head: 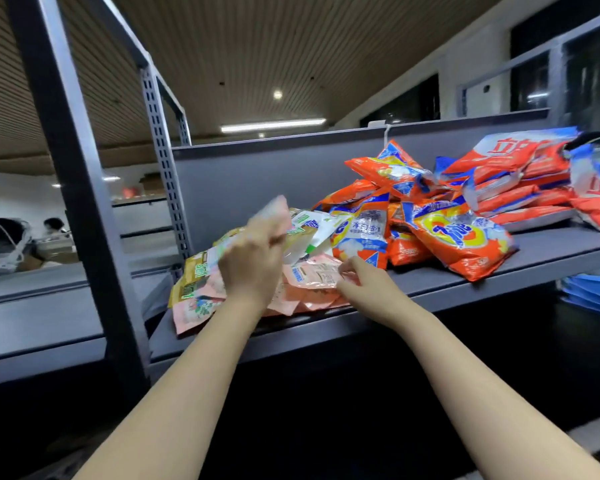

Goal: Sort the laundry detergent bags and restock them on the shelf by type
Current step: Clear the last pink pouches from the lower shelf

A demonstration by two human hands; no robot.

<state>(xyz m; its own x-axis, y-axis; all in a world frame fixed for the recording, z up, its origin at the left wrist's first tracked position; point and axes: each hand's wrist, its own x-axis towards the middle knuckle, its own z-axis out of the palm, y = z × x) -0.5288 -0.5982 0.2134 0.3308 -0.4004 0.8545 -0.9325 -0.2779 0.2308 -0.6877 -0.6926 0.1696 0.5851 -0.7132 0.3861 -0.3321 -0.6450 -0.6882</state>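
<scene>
Mid-sort on the shelf (499,282). Left hand (253,261) grips a blurred pale bag (274,211), lifted above the pink/yellow pile (201,289) under it. Right hand (357,277) pinches the edge of a pink bag (312,275) lying flat just left of it. Next move, I'd guess: drop the lifted bag on its matching type without dragging neighbours. Counts: three groups; orange pile (454,233) right of the right hand, roughly six visible; red-white stack (513,181) further right, about six; pink/yellow count unclear.
</scene>
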